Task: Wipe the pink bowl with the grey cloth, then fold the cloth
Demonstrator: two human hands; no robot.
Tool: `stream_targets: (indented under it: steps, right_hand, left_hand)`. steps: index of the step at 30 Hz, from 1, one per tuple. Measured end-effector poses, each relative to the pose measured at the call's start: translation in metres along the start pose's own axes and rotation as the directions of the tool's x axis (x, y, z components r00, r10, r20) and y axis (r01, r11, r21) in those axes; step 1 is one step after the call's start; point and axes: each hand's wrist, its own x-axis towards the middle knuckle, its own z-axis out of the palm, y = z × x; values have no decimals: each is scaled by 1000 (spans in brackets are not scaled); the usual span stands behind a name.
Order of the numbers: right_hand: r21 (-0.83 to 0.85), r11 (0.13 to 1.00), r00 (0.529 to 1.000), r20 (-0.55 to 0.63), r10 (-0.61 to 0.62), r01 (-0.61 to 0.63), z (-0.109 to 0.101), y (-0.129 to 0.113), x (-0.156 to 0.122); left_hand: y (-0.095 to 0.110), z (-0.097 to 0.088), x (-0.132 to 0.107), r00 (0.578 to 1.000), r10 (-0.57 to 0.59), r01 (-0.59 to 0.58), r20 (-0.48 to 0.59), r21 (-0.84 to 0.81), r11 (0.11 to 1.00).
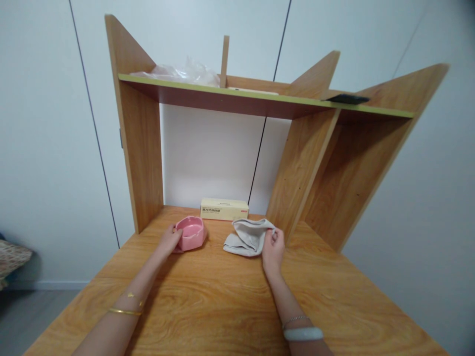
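My left hand (pixel 171 240) grips the left rim of a pink faceted ashtray (pixel 193 240), thumb over the edge. The ashtray is tilted a little towards me and its hollow shows nothing inside. To the right, my right hand (pixel 273 244) pinches the right corner of a folded light grey cloth (pixel 248 237). The cloth's upper fold is lifted, while its lower left part seems to rest on the wooden desk (pixel 215 291). Fingertips of the left hand are partly hidden behind the ashtray.
A long cream box (pixel 224 209) with printed lettering stands at the back of the desk, behind the ashtray and cloth. Wooden uprights (pixel 302 163) carry a shelf (pixel 230 100) above. Clear plastic wrap (pixel 181 73) and a flat black item (pixel 348 99) lie up there.
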Motion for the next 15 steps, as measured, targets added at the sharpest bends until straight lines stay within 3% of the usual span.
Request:
stream_targets:
  steps: [4,8,11,13,15]
  right_hand:
    - [63,996,972,-221,75,-63,-13,-7,12]
    - [168,982,945,-295,139,-92,-29,-25,30]
    - [138,990,930,-361,70,-22,-34,-45,43]
    - [26,998,946,-321,-50,61,-30,-59,45]
    - [-60,991,980,-154,-125,117,-21,-68,38]
  left_hand:
    - [7,17,-12,984,53,-10,167,-250,968]
    - [9,32,-26,945,125,4,303,-393,920]
    - [7,44,-31,931,148,14,333,-437,899]
    - [6,51,-33,932,152,13,329,-451,893]
    - [5,56,-34,938,151,8,313,-456,890]
